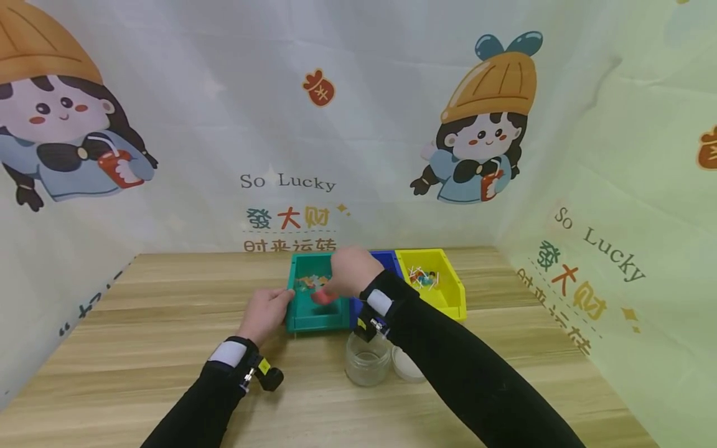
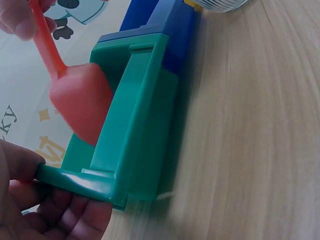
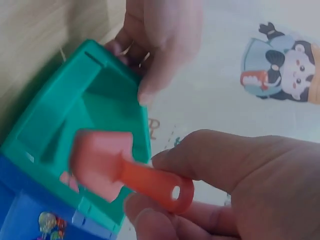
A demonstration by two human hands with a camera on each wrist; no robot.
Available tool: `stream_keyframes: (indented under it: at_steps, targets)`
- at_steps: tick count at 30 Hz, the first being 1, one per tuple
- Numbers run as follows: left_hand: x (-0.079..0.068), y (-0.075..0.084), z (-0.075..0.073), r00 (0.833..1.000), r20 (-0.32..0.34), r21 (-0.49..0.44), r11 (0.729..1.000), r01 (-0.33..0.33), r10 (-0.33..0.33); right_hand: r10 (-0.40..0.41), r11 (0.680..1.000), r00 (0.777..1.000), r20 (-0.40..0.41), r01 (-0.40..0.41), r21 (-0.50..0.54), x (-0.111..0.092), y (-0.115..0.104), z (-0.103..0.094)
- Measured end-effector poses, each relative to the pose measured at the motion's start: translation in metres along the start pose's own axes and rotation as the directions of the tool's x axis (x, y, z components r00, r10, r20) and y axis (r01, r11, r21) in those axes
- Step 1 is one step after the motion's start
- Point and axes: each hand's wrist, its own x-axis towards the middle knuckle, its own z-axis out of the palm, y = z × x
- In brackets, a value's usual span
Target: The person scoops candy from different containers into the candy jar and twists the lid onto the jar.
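My right hand point(image 1: 354, 271) pinches the handle of a small red scoop point(image 3: 102, 162) between thumb and fingers. The scoop's blade hangs over the inside of a green bin point(image 1: 318, 322); whether it touches the bottom, I cannot tell. With my left hand point(image 1: 264, 316) I grip the green bin's left wall, thumb on one side and fingers curled on the other, as the left wrist view shows. Small orange and pale pieces point(image 1: 308, 283) lie toward the back of that bin. In the head view, the right hand covers part of the bins.
Right of the green bin stand a blue bin point(image 1: 386, 256) with small colourful pieces point(image 3: 49, 222) and a yellow bin point(image 1: 455, 298) with white-sticked coloured pieces point(image 1: 424, 277). A glass jar point(image 1: 366, 368) and a white lid point(image 1: 407, 366) are in front, partly under the right forearm.
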Motion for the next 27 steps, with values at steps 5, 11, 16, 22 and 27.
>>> stream_keyframes:
  at_steps: [5, 11, 16, 22, 27]
  targets:
    - [-0.001, -0.001, 0.0, 1.0, 0.002, -0.018, 1.0, 0.013, -0.013, 0.048, 0.998, 0.998, -0.042, -0.05, -0.042, 0.033, 0.005, 0.039]
    - [-0.002, 0.001, -0.001, 1.0, 0.014, -0.029, 1.0, 0.008, -0.008, 0.178, 0.976, 0.982, -0.056, -0.183, -0.118, 0.026, -0.018, 0.03]
    - [-0.001, 0.002, -0.001, 1.0, 0.019, -0.017, 1.0, 0.014, -0.014, 0.191, 0.97, 0.974, -0.123, -0.206, -0.13, 0.023, -0.021, 0.025]
    - [0.0, 0.003, -0.001, 1.0, 0.026, -0.01, 1.0, 0.015, -0.015, 0.118, 0.987, 0.98, -0.161, -0.133, -0.089, 0.027, -0.004, 0.021]
    - [-0.001, 0.002, -0.002, 0.999, 0.036, -0.016, 1.0, 0.013, -0.012, 0.074, 0.994, 0.981, -0.179, -0.087, -0.062, 0.031, 0.007, 0.026]
